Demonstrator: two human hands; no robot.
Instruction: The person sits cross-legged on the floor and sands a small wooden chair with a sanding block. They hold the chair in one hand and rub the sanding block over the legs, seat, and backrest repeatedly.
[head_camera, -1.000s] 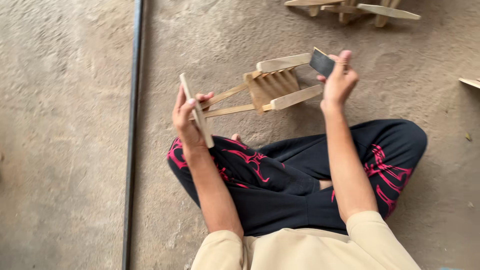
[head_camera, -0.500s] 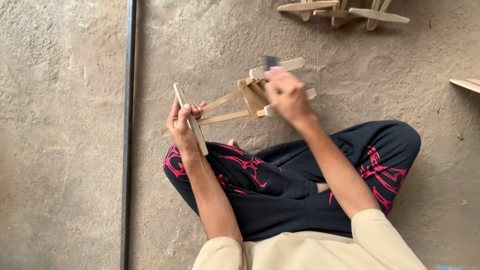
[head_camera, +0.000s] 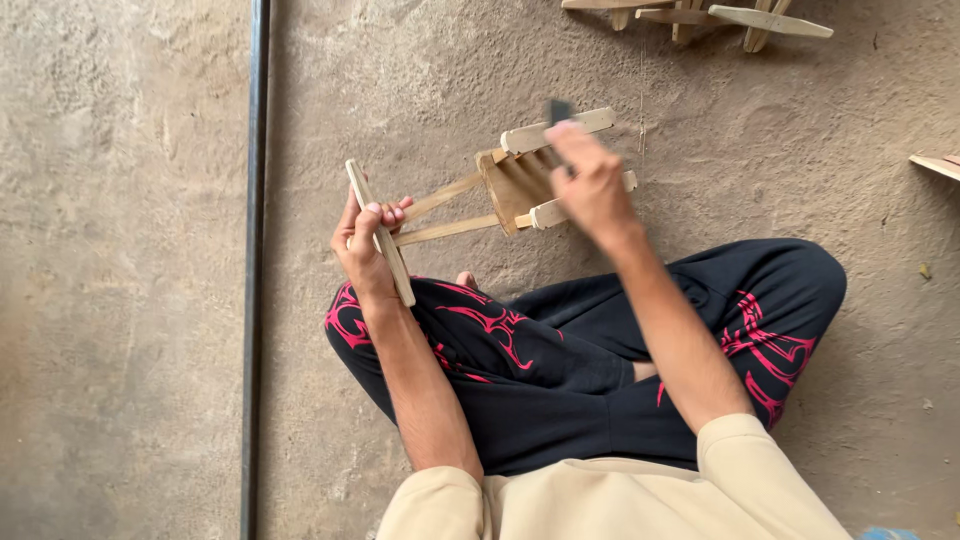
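Bare concrete floor (head_camera: 130, 300) spreads under both hands, with a dark metal pipe (head_camera: 255, 260) lying along it beyond the left hand; the person sits cross-legged in black trousers with red markings (head_camera: 560, 350); more pale wooden pieces (head_camera: 700, 15) lie well past the right hand. The small wooden frame (head_camera: 510, 185) is held up between the hands, above the knees; the left hand (head_camera: 365, 240) is clamped on its flat end slat, two thin rods running from there to the slatted block. The right hand (head_camera: 590, 185), closed round a small dark object (head_camera: 558, 110), has come in from the frame's far side a second ago and now lies over the slats, blurred; I judge it is working that surface.
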